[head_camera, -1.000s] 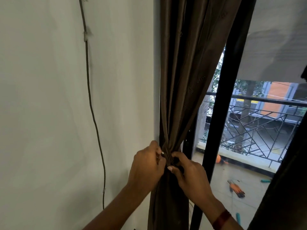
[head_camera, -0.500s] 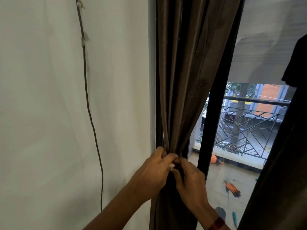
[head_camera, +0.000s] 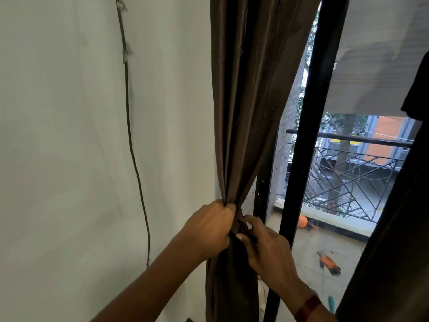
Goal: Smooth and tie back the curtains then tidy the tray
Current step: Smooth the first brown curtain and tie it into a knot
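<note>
Dark brown satin curtain (head_camera: 246, 117): gathered, bunched between both hands. Left hand (head_camera: 209, 227) now clenched tighter round the folds; right hand (head_camera: 267, 247) pinching beside it. Tie-back nearing completion; tray unseen.

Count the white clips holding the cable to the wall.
3: one clip near the top edge, one below it, one low on the cable, small and hard to confirm. Others may lie outside the frame.

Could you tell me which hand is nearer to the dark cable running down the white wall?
The left hand. It grips the gathered brown curtain on the side facing the cable; the right hand works the same bunch from the window side, farther away.
</note>
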